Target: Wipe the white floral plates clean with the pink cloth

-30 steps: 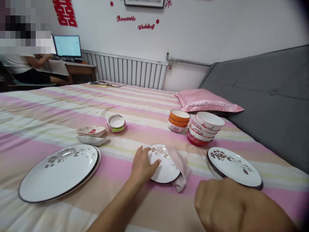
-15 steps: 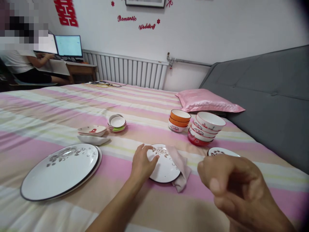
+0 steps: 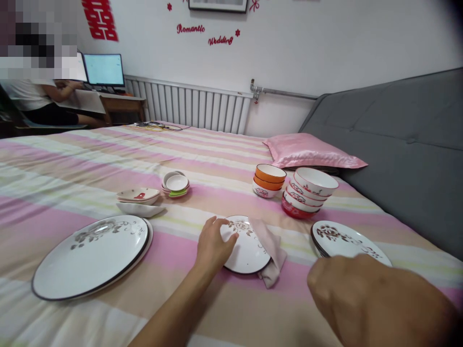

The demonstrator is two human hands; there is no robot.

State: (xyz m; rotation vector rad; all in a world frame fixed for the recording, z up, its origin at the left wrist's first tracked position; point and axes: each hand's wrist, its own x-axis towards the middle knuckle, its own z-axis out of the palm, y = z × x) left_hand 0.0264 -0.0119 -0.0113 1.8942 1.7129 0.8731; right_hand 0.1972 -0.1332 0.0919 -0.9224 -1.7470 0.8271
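Observation:
A round white plate (image 3: 244,250) with a dark rim and brown flowers lies on the bed. At its left edge rests my left hand (image 3: 215,243), thumb and fingers spread over the rim. A pale pink cloth (image 3: 272,253) drapes over the plate's right edge, and neither hand touches it. My right hand (image 3: 379,299) is blurred, low at the right with its back towards me; its fingers are hidden. Behind it in the view, a stack of flowered plates (image 3: 356,241) is partly covered by that hand.
Large oval plates (image 3: 94,260) lie at left, below boat-shaped dishes (image 3: 139,195) and small white bowls (image 3: 176,183). Orange-topped bowls (image 3: 269,180) and larger bowls (image 3: 307,193) are stacked near a pink pillow (image 3: 311,150). A person (image 3: 32,101) sits at a desk.
My right hand has turned over and moved down and to the right, uncovering more of the plate stack on the right. My left hand, the plate and the cloth have stayed put.

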